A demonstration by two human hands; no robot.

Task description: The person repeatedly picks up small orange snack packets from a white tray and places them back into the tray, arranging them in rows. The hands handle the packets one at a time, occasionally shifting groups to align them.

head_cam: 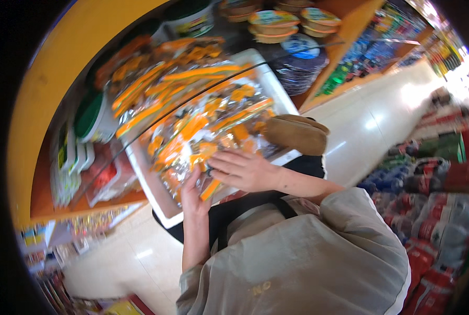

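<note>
A white tray (276,84), apparently foam, holds a heap of clear plastic packets (195,126) with orange trim; their contents are blurred. At the tray's near edge, my left hand (196,195) has its thumb up against an orange-edged packet (210,190), its other fingers mostly hidden. My right hand (244,171) lies palm down over the packets just to the right, fingers stretched together and pointing left, thumb hidden. Whether it grips anything is not visible. A brown pouch or case (297,134) rests at the tray's right edge. A dark thin line crosses above the packets.
Around the tray, an orange-edged shelf (88,208) carries green-lidded tubs (94,118), stacked round containers (274,25) and a red item in plastic (108,173). Shrink-wrapped bottles (435,212) are stacked at the right. Shiny floor tiles (360,118) show between the displays.
</note>
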